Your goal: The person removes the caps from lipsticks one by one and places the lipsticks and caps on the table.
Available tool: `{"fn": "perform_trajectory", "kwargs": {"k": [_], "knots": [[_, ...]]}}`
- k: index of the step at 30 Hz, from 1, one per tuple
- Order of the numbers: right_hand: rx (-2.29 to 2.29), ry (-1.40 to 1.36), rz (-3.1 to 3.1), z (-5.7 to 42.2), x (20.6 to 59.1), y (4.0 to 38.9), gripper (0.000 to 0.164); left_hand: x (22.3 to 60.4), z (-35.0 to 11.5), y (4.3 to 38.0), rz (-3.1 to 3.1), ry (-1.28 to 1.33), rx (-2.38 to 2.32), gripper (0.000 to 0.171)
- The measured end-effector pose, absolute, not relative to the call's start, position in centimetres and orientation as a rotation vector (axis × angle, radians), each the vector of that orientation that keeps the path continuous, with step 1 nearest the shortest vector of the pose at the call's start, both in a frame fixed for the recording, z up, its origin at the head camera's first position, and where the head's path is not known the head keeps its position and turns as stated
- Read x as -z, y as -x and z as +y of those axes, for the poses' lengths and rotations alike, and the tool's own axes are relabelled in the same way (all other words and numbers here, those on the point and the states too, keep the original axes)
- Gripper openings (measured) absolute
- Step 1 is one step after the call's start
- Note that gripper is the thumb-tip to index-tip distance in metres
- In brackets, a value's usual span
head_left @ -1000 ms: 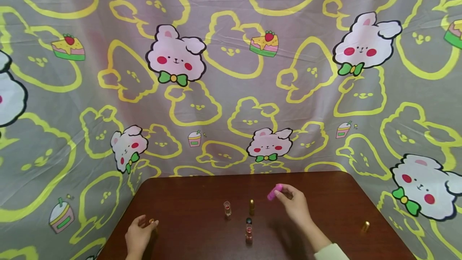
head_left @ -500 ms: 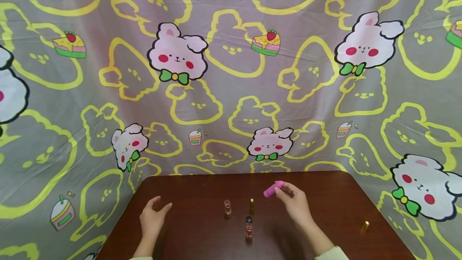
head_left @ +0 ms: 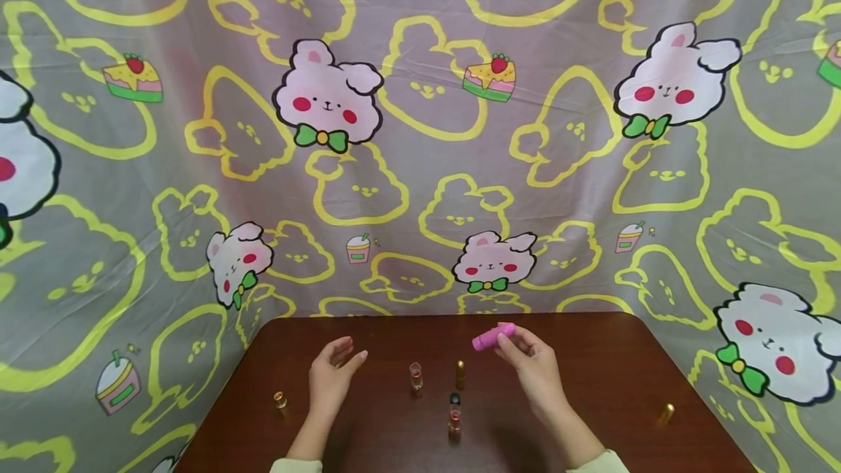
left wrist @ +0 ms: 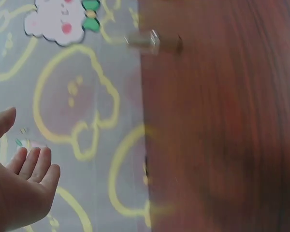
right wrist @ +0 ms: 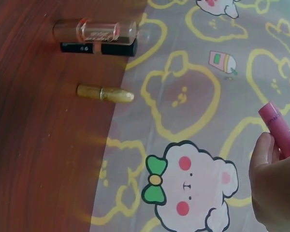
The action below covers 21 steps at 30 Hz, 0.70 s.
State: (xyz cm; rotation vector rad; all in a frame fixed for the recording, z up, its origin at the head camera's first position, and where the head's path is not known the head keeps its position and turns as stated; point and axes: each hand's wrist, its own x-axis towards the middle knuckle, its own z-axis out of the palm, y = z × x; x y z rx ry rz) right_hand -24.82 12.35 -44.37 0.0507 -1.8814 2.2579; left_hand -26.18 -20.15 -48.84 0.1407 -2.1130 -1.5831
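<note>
The right grip [head_left: 535,367] pinches the pink tube [head_left: 491,338] above the desk [head_left: 591,363]; the left grip [head_left: 331,374] stands apart, empty; the step appears to be presenting the tube; next move likely calls for the left grip at its free end.

This looks like a small screened-off booth, though whether it stands in a home, studio or office cannot be told. Patterned cloth [head_left: 407,166] hangs behind and on both sides of a dark brown wood-grain counter [head_left: 604,363], hiding whatever lies beyond. Its print shows white rabbits [head_left: 328,97], cake slices [head_left: 490,80] and drink cups [head_left: 358,249].
</note>
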Motion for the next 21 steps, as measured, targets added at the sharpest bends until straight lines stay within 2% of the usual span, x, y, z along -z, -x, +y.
{"fn": "perform_trajectory", "kwargs": {"k": [13, 21], "knots": [[-2.491, -0.062, -1.613, 11.2, 43.8, 24.3, 0.040, 46.6, -14.8, 26.4, -1.867, 0.017, 1.959, 0.037], [-2.588, -0.080, -1.468, 10.6, 43.6, 24.1, 0.017, 45.8, -12.4, 26.2, -1.781, 0.083, 2.095, 0.034]]}}
